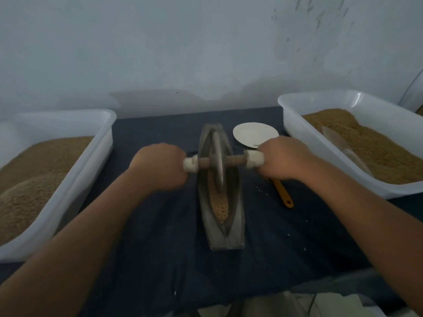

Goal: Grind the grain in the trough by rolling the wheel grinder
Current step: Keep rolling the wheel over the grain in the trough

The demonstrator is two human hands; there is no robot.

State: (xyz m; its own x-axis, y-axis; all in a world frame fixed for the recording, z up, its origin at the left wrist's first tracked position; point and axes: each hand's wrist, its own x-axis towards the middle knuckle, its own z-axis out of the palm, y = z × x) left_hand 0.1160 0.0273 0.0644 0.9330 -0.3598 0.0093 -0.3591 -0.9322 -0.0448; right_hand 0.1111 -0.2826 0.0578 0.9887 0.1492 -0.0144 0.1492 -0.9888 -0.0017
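Our left hand (160, 167) and right hand (285, 157) curled fingers round the padded axle ends of the wheel grinder (217, 164), which we judged heavy and rigid.

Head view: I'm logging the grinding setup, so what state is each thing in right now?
Wheel grinder: upright in trough, mid-length.
Trough: holds grain at its near end.
Left hand: grips left handle.
Right hand: grips right handle.
Left tub: part-filled.
Right tub: part-filled, scoop in it.
Plate: empty.
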